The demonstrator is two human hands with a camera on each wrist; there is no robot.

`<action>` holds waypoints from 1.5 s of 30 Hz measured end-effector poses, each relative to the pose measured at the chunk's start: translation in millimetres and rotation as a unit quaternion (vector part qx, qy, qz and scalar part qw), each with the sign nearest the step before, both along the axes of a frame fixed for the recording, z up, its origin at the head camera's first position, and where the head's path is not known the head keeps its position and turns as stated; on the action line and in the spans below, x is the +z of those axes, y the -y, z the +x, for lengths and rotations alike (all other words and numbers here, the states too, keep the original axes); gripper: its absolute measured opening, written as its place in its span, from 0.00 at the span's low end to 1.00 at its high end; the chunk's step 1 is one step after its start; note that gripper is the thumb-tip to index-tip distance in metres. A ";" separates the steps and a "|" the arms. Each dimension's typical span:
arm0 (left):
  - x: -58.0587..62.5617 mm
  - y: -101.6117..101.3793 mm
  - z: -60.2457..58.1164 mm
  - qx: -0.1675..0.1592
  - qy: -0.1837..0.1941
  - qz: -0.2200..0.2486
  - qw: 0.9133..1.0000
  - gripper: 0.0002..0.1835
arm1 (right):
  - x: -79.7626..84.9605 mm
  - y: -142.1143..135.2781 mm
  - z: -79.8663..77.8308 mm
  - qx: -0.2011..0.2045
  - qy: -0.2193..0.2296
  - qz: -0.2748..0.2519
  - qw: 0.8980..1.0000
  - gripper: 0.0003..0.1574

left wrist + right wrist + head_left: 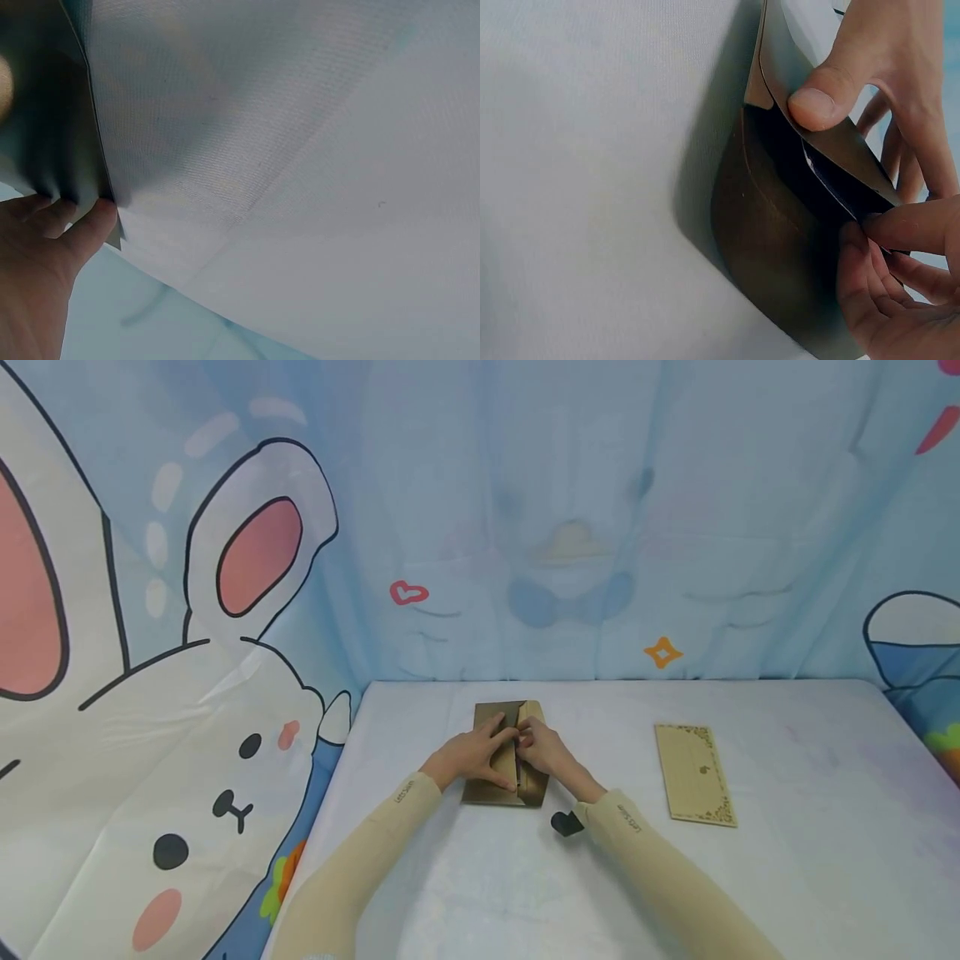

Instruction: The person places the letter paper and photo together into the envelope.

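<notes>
A brown-gold paper envelope (495, 793) lies on the white-covered table, its flap side to the right. My left hand (471, 755) rests across it with the fingers spread. In the right wrist view, the left thumb presses on the envelope (772, 225) beside its dark opening. With thumb and fingertips, my right hand (546, 752) pinches the envelope's edge at that opening. A thin pale edge runs along the dark gap there. In the left wrist view, the left fingertips touch the border of the shaded envelope (52, 97).
A tan card (693, 777) with ornate dark corners lies to the right on the table (480, 893). Just beside the right cuff shows a black heart shape (566, 823), partly covered by the sleeve. Behind the table hangs a blue cartoon curtain (585, 460).
</notes>
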State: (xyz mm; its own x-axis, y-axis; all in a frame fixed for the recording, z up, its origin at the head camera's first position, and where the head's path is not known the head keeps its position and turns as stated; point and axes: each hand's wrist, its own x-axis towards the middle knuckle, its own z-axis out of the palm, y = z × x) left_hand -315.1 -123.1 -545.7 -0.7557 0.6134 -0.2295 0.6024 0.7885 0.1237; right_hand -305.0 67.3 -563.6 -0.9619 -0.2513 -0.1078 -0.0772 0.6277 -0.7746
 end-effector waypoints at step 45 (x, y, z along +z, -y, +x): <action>-2.1 -1.2 -1.7 0.000 0.005 -0.005 1.000 0.55 | 3.8 -55.9 38.8 0.021 -0.109 0.013 0.994 0.28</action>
